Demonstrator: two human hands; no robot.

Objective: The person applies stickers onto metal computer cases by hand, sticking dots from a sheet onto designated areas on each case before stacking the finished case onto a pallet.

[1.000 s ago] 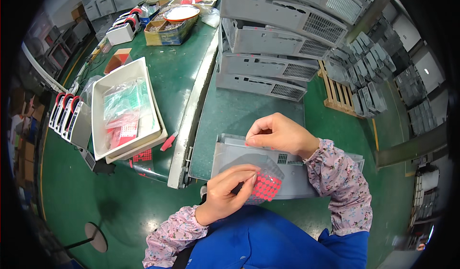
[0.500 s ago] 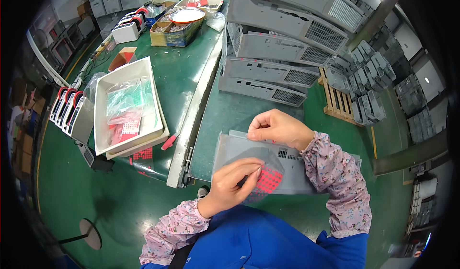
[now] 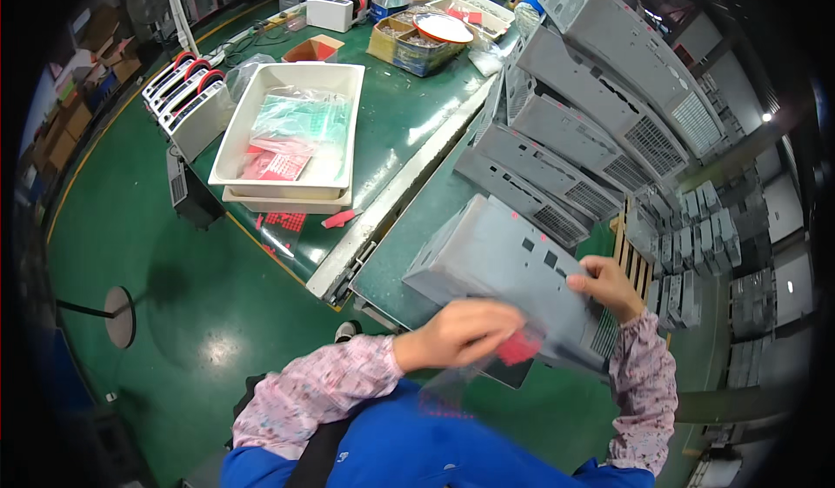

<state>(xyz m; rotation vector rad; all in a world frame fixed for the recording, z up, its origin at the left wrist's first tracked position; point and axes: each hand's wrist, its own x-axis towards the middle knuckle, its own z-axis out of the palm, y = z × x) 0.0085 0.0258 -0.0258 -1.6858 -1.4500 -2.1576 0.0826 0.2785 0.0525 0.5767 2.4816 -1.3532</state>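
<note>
A grey sheet-metal housing (image 3: 491,262) is tilted on the green work surface in front of me, with small square cutouts, a slotted vent and a few red dots along its far edge. My right hand (image 3: 611,288) grips that housing at its far right edge, thumb on the face; its other fingers are partly hidden behind the edge. Closed and slightly blurred, my left hand (image 3: 470,333) pinches a clear sheet of red stickers (image 3: 520,347) over the housing's near side. The sheet's clear part hangs down toward my blue clothing.
Behind the housing stand several stacked grey housings (image 3: 600,105). To the left, nested cream trays (image 3: 224,179) hold plastic bags and red sticker sheets. A red strip (image 3: 341,218) lies beside them. White devices (image 3: 190,110) and a parts box (image 3: 409,53) sit farther off.
The housing has gone from lying flat to tilted and turned. My right hand has moved from its far edge to its right side. The view has swung, shifting the surroundings.
</note>
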